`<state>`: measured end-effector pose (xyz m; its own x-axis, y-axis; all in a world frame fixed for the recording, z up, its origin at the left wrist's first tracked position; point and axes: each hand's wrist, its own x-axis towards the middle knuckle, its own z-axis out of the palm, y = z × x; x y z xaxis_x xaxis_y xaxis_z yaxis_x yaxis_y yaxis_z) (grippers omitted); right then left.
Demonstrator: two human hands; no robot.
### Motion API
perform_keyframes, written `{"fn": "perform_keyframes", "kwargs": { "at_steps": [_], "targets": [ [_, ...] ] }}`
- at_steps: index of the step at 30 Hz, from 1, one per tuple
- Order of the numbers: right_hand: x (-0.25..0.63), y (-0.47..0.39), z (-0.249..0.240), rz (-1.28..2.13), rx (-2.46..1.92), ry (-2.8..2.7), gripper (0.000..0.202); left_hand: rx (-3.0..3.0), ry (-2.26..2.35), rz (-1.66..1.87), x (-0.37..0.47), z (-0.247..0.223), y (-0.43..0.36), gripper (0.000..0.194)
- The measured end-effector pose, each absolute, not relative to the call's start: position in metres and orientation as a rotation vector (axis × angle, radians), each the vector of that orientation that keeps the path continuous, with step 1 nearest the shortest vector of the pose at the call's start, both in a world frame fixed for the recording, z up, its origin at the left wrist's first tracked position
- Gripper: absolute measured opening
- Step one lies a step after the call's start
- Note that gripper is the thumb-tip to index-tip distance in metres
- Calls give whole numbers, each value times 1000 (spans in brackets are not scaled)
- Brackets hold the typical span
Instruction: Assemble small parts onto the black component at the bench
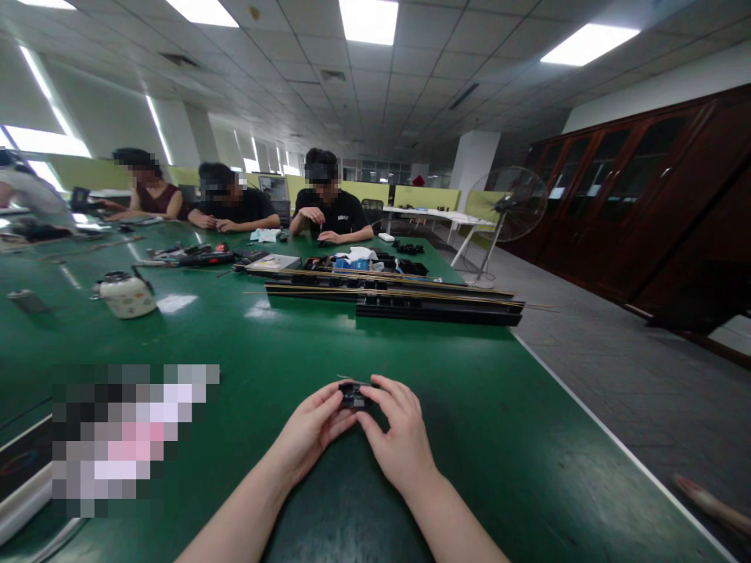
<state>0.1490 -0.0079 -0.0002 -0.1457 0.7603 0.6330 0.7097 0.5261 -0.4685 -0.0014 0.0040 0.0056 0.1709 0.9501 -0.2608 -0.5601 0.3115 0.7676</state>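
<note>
Between my two hands, just above the green tabletop, is a small black part point(354, 396) with a hollowed top and a lighter patch on its near side. My left hand point(314, 426) grips its left end between thumb and fingers. On the right end, my right hand point(399, 426) closes its fingers and thumb around the part. A thin light strip shows at the part's far edge. What kind of part it is I cannot make out, and my fingertips hide both ends.
Long black rails point(440, 314) with thin brass-coloured rods lie across the table point(264, 344) ahead. Behind them are tools and a blue box point(352, 264). A patterned pot point(125, 295) stands left, beside a grey cylinder point(28, 301). Several people sit opposite. A fan point(498, 205) stands right.
</note>
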Motion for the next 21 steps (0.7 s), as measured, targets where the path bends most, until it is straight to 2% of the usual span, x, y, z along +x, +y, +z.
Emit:
{"fn": "perform_keyframes", "kwargs": {
  "at_steps": [5, 12, 21],
  "targets": [
    [149, -8, -1, 60, -1199, -1886, 23, 603, 811, 1146, -2, 3, 4, 20],
    [150, -6, -2, 114, -1240, -1916, 19, 629, 830, 1174, 2, 6, 3, 11],
    [151, -7, -1, 105, -1200, -1926, 16, 697, 952, 1245, 5, -1, 6, 17]
  ]
}}
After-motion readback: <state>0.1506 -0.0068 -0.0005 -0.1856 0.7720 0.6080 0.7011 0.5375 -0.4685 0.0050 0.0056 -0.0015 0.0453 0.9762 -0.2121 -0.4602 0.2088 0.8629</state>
